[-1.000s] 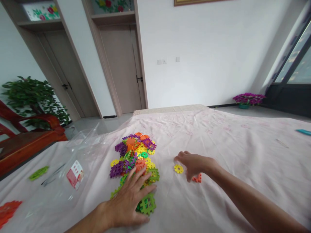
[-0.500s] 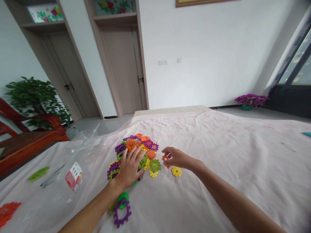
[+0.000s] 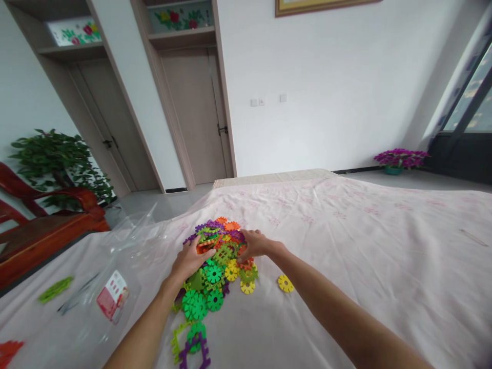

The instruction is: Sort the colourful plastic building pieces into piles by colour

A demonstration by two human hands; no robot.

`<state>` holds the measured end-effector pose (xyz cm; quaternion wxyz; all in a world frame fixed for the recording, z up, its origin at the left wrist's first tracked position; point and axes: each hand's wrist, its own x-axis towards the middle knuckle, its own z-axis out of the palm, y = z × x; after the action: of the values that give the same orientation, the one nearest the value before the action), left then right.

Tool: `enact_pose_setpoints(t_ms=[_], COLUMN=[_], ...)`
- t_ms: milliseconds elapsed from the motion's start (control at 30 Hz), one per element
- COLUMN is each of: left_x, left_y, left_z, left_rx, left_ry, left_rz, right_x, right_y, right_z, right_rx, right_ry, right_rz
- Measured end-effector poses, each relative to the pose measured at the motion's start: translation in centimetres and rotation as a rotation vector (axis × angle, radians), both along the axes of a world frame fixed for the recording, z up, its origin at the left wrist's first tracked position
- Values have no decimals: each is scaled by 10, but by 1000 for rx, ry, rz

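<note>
In the head view, piled plastic pieces [image 3: 214, 274] were flanked on cloth [image 3: 346, 246] by the left hand [image 3: 190, 260] and right hand [image 3: 255, 243]; each grip's hold could not be told. Cloth was spread rightward, past a yellow disc [image 3: 285, 283]. The bag label [image 3: 113, 297] could not be read.

Purple piece [image 3: 205, 351] cropped at bottom, red piece [image 3: 9, 351] cropped left, label print [image 3: 115, 287] too small, right fingers [image 3: 250, 237] apparently part hidden

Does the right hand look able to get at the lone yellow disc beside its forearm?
Probably yes: the yellow disc lies apart from the pile, no piece covering it; the right hand would need to draw back.
</note>
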<state>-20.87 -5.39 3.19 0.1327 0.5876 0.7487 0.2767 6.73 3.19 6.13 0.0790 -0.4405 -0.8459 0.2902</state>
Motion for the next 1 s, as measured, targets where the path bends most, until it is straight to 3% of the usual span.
enact_pose_setpoints(t_ms=[167,333,633,767,900,1000], left_x=[13,36,59,72,96,104], left_y=[0,6,5,6,7,6], left_z=[-1,0,8,14,23,32], left_rx=[19,65,141,235,345,423], left_ry=[-2,-81,-259,-522,-904,-969], left_rz=[19,-49,-74,-97,-197,-230], right_x=[-20,-32,-55,-52,-42,-37], right_y=[-10,-14,-35,-42,-40,-39], right_z=[1,-4,-11,2,25,42], right_rx=[-56,-292,-638,-611,-486,-376], right_ry=[117,485,906,995,954,853], right_rz=[-45,-38,-102,-149,-182,-194])
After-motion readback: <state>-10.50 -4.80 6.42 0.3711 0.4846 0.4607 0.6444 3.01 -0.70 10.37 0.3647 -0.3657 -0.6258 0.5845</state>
